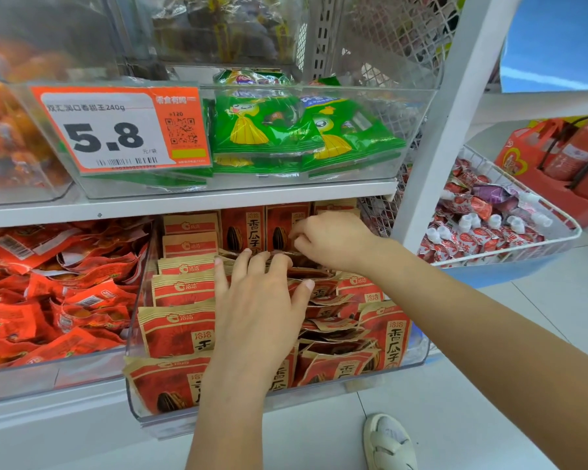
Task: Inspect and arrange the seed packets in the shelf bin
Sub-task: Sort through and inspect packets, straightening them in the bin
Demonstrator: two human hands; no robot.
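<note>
Both hands are down in the clear bin [134,337] on the lower shelf, a little apart. Left hand [258,300] lies palm-down with fingers spread and nearly straight, pressing on the seed packets [177,330] at the middle of the bin. Right hand [333,240], at about 1 o'clock from the left, has its fingers curled; it seems to pinch a packet's top edge near the back row, though the grip itself is hidden.

Seed packets: red and tan. Left column stands in a neat file, seven tops countable. Back row at 12 o'clock shows about four upright. Middle and right side are a loose jumble, too overlapped to count.

Risk, as I judge it: pulling one packet from the back could drag its neighbours over, and the press of the left hand could crease those beneath. The front packets lean on the bin's low front wall and might spill.

Outward: green packets [269,130] above at 12 o'clock, at least two faces, beside one price tag [119,127]. Red snack packs [48,293] at 9 o'clock. Wire basket [557,232] of pouches at 3 o'clock. One shoe [387,442] at 5 o'clock.
</note>
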